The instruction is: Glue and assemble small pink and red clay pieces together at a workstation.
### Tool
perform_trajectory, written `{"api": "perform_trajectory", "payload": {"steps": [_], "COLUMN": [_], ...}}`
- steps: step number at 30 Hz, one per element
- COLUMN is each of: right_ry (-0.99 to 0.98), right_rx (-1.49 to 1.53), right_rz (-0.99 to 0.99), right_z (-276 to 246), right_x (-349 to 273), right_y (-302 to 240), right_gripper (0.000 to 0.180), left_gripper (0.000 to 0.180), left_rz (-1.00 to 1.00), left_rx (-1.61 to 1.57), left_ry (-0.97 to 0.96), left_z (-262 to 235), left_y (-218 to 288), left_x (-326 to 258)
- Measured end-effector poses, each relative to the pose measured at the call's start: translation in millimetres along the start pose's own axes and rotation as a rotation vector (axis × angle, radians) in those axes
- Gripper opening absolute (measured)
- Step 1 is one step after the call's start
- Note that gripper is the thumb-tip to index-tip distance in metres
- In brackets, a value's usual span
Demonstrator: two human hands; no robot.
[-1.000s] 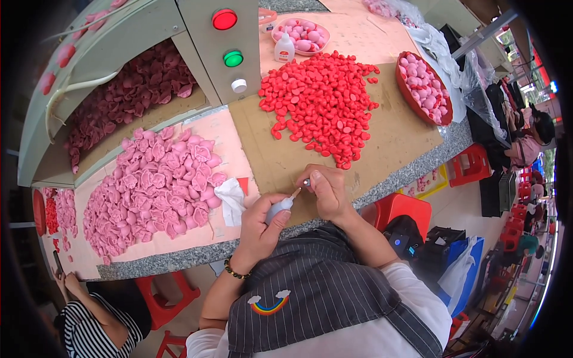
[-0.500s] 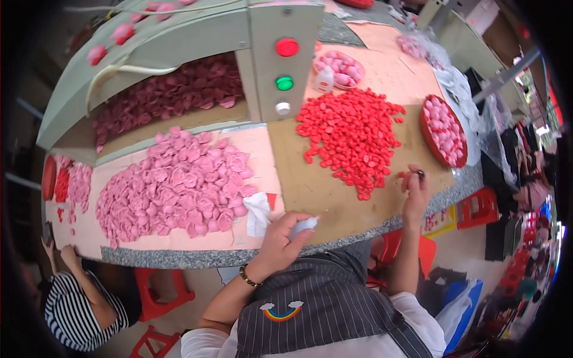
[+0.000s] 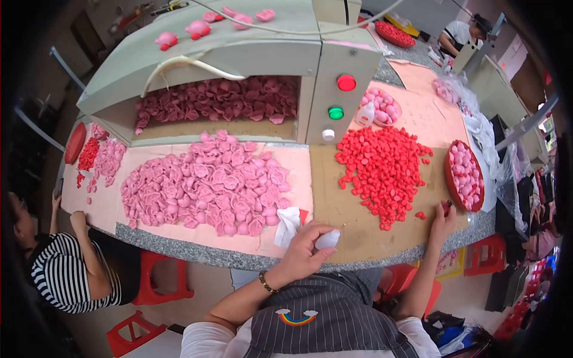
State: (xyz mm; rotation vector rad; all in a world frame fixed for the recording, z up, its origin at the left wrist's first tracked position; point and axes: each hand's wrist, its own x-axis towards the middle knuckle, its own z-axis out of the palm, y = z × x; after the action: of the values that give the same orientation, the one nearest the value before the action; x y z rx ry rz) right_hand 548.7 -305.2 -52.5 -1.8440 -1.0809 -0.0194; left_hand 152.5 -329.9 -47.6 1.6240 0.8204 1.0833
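Note:
My left hand (image 3: 303, 250) is closed around a small translucent white bottle (image 3: 327, 240), just over the table's front edge. A crumpled white tissue (image 3: 287, 225) lies beside it, with a heap of pink petal-shaped pieces (image 3: 203, 185) behind to the left. Further right, my right hand (image 3: 442, 222) is closed with a small dark object (image 3: 447, 204) at its fingertips, whose kind I cannot make out. One loose red piece (image 3: 420, 215) lies on the brown board (image 3: 334, 209) close to that hand, apart from the big pile of red pieces (image 3: 385, 170).
A grey machine (image 3: 349, 65) with a pink-filled opening stands at the back. A red basket of pink-and-red pieces (image 3: 464, 176) sits at the right, another white bottle (image 3: 365, 114) behind the red pile. A person in a striped shirt (image 3: 74, 274) sits at the left; red stools (image 3: 161, 277) stand below.
The view has swung, so the table and machine appear further right and lower. A red piece that was by my right fingertips now lies on the board. My left hand still holds the bottle.

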Motion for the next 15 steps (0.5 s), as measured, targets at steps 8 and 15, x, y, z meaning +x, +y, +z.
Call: {"api": "perform_trajectory", "payload": {"steps": [8,15], "right_ry": [0.281,-0.499], "right_rx": [0.053,0.613], "right_rz": [-0.021,-0.052], "right_z": [-6.3,-0.7], "right_x": [-25.4,-112.7], "right_y": [17.7,-164.8], "right_gripper": [0.032,0.025], "left_gripper": [0.038,0.034], "left_rz": [-0.261,-0.333], "left_rx": [-0.425,-0.195], "left_ry": [0.076,-0.022], "left_z": [-2.4,-9.2], "left_y": [21.6,48.4], "left_x": [2.8,36.4]}}
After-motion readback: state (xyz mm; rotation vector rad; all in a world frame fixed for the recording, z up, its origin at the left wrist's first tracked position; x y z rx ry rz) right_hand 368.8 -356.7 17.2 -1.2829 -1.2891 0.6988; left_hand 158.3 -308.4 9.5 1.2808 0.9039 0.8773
